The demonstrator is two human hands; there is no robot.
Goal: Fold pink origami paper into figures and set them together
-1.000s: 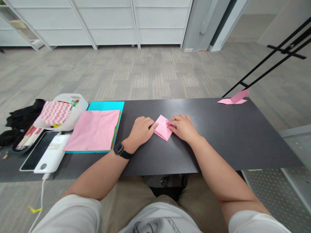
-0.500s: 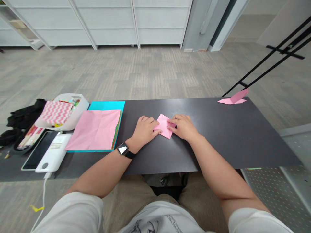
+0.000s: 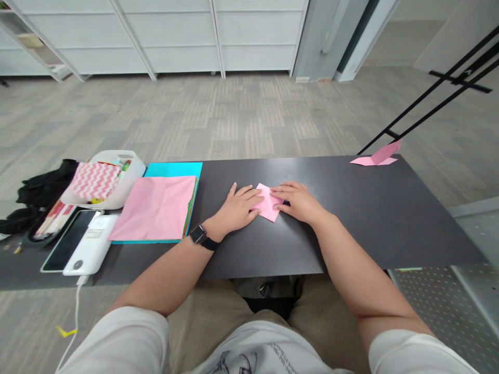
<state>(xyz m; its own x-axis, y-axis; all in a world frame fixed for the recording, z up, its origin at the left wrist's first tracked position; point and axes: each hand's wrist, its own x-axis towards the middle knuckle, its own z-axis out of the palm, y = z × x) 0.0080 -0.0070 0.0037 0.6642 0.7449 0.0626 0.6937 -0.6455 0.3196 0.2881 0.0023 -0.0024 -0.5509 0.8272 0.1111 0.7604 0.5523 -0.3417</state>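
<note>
A small folded piece of pink paper point(image 3: 268, 203) lies on the dark grey table in front of me, one corner pointing away and one toward me. My left hand point(image 3: 238, 209) rests flat over its left side, fingers spread and the thumb tip on the paper. From the right, my right hand point(image 3: 298, 202) lays its outstretched fingers on the upper right edge, with the thumb near the lower right edge. The outer left and right parts of the paper are hidden under the fingers.
Pink paper point(image 3: 156, 208) tops a stack on a blue sheet point(image 3: 175, 169) at left. Beyond lie a white basket point(image 3: 134, 171), a phone point(image 3: 72, 239), a white power bank point(image 3: 91, 244) with a cable, and black cloth point(image 3: 47, 184). A folded pink piece point(image 3: 376, 157) stands far right.
My left fingers have spread and flattened further onto the paper. The right hand has gone from pinching the right flap to lying with straighter fingers on the edge, the flap now pressed down.
</note>
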